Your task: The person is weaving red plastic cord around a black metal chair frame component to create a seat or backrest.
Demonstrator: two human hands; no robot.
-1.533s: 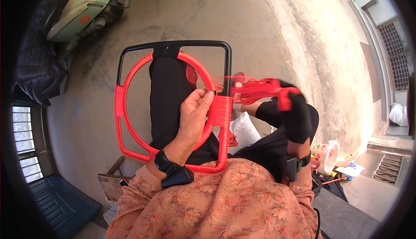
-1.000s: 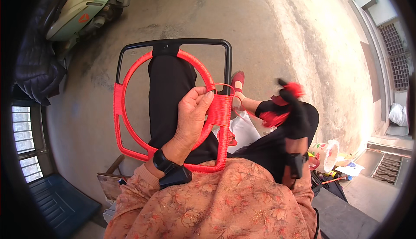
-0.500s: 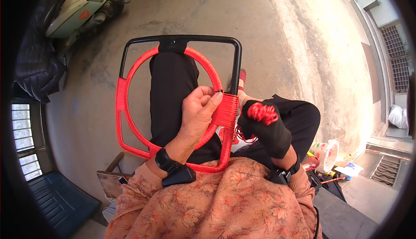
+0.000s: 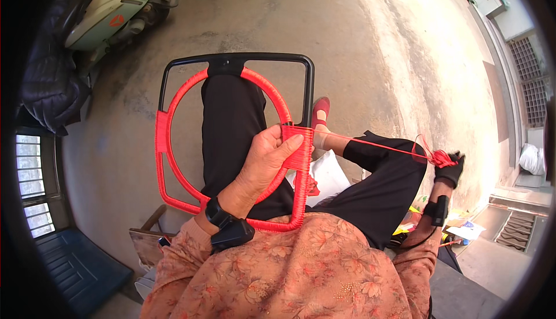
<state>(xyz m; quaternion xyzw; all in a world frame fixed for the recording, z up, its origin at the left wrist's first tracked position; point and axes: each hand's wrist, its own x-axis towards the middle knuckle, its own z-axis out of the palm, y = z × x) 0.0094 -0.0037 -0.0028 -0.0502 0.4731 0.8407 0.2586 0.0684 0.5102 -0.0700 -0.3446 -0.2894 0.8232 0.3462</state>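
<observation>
A black rectangular frame [image 4: 309, 87] with a round ring [image 4: 184, 96] inside it lies across my lap. Red cord covers the ring and the frame's lower part. My left hand [image 4: 260, 157], bare, grips it at the right side, with the thumb over the wide red wrapping [image 4: 298, 156] that binds ring to frame. From the top of that wrapping a red strand [image 4: 370, 143] runs taut to the right. Out past my right knee, my right hand [image 4: 450, 173] in a black glove is closed on a bundle of red cord [image 4: 441, 158].
White material [image 4: 333, 174] with red print lies between my legs. A scooter [image 4: 110, 18] stands at the far left, near a dark padded jacket [image 4: 55, 87]. Papers [image 4: 466, 229] and small items lie at the lower right, beside a floor grate [image 4: 515, 227].
My right hand has swung outward from beside the frame, carrying the cord bundle and drawing the strand straight. My left hand still holds the frame, which has shifted slightly.
</observation>
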